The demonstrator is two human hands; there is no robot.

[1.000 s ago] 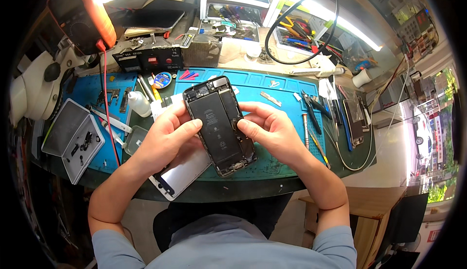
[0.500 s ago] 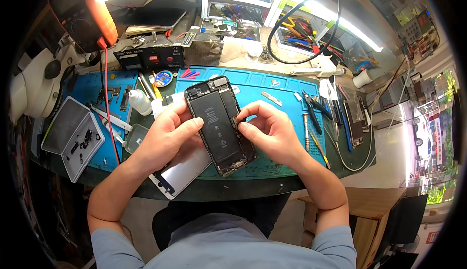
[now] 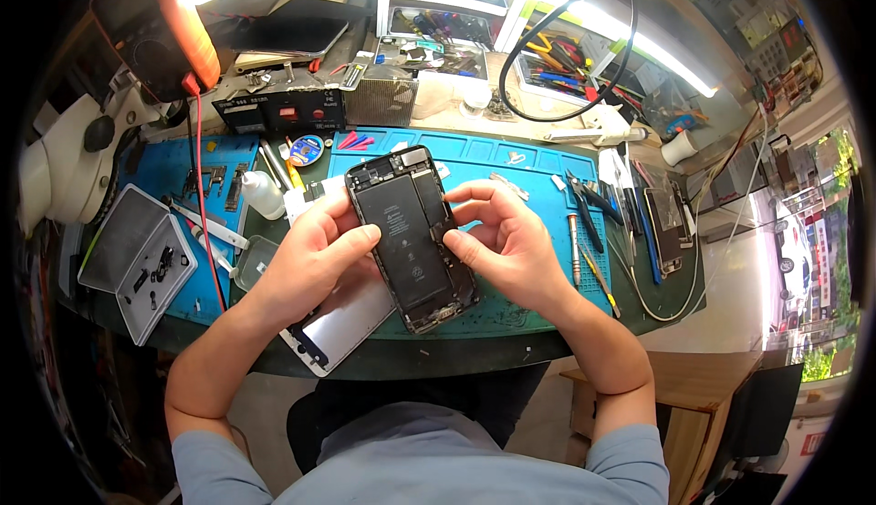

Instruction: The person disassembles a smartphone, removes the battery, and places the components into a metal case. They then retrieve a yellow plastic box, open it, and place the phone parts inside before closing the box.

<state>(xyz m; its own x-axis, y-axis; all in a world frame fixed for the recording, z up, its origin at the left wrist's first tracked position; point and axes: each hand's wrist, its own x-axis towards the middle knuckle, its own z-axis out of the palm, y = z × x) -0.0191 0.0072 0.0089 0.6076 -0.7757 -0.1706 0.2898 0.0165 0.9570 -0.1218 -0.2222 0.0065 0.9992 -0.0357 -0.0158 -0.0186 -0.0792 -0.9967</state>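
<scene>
An opened smartphone [image 3: 408, 248], its black battery and inner parts bared, is held tilted above the mat in front of me. My left hand [image 3: 315, 254] grips its left edge, with the thumb over the rim near the battery. At the right edge, my right hand [image 3: 511, 254] presses its thumb on the inner parts beside the battery; its index finger bends near the upper rim and the other fingers are partly hidden. A detached phone screen panel [image 3: 351, 322] with a white rim lies below, partly covered by the phone and my left hand.
A blue work mat [image 3: 511, 300] covers the bench. On the left are an open grey case [image 3: 151, 295] with small parts and a white bottle [image 3: 263, 193]. Pliers [image 3: 587, 213], a screwdriver [image 3: 575, 249] and another phone [image 3: 666, 227] lie right. A black cable [image 3: 506, 85] loops overhead.
My right index finger has lifted from the pinch at the phone's inner right side and moved up along the edge. The thumb stays there. The phone has shifted only slightly.
</scene>
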